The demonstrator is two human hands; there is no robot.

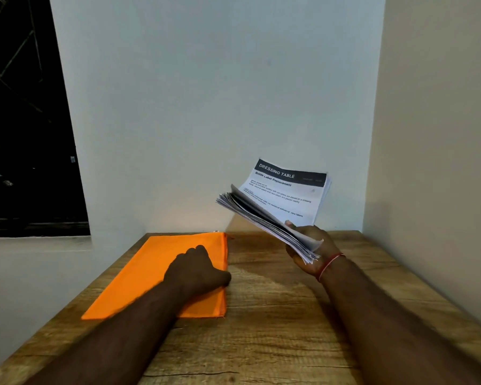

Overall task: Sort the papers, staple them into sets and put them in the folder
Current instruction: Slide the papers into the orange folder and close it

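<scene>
Looking down, I saw my right hand (pixel 308 248) gripping a thick, fanned stack of papers (pixel 283 201) by its lower corner, held clear above the far right part of the wooden table (pixel 275 315), a red thread (pixel 329 263) round that wrist. My left hand (pixel 197 269) lay on the orange folder (pixel 150 273), which lay flat along the table's left side up to the far edge; whether the hand pinched or only pressed, I could not tell. My left forearm (pixel 128 329) hid part of the folder's near edge.
</scene>
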